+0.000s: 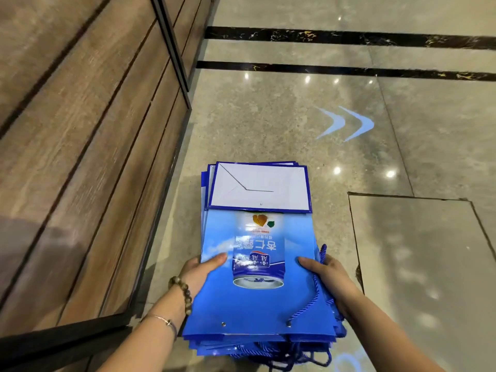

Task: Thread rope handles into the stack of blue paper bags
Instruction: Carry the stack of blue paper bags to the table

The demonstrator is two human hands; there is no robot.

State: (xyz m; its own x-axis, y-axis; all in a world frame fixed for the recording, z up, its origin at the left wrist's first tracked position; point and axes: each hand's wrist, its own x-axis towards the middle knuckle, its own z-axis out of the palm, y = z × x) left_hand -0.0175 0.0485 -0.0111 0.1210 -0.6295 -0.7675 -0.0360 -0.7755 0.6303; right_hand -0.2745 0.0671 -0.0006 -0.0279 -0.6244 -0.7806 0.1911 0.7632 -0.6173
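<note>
A stack of flat blue paper bags [257,304] is held out in front of me above the floor, its white folded bottom at the far end. The top bag shows a printed can and two metal eyelets near its close edge. My left hand [200,272] grips the stack's left edge, thumb on top. My right hand [328,277] grips the right edge, thumb on top. A blue rope handle [316,291] runs from the right eyelet up along the right side past my right hand. More blue ropes [281,353] hang from bags lower in the stack.
A brown wood-panelled wall [80,157] with dark trim runs along the left. The polished stone floor [268,116] has two black inlay strips at the back, a projected blue double arrow [346,124], and a square floor panel [418,251] at the right.
</note>
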